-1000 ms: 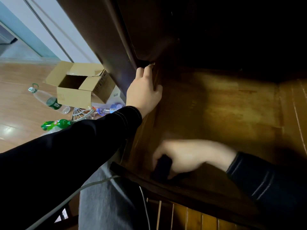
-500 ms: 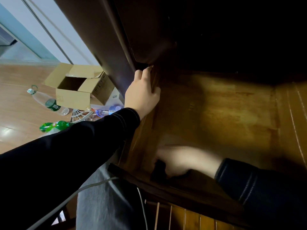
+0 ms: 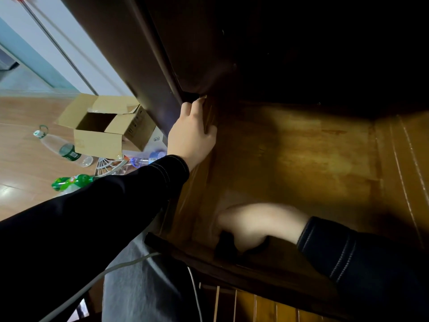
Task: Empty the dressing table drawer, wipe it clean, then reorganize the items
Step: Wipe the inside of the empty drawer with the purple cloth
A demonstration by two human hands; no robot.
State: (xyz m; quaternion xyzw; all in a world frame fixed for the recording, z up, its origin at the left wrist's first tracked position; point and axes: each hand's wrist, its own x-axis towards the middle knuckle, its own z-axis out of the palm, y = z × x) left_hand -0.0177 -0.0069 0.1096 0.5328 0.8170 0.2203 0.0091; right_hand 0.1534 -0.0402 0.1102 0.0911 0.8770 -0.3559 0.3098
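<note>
One drawer (image 3: 313, 159), one cloth (image 3: 224, 246).
Left hand (image 3: 192, 135) curls round its side; right hand (image 3: 253, 225) squeezes the cloth. One box (image 3: 97, 140), three bottles (image 3: 62, 147) beside.

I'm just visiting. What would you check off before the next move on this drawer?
1. Drawer emptied: ok, only bare wood shows.
2. Left hand steadies it: ok, grips the left side wall.
3. Right hand holds dark cloth: ok, at the near left corner.
4. Back of drawer clean: cannot tell, in shadow.
5. Items to put back within reach: cannot tell.
</note>
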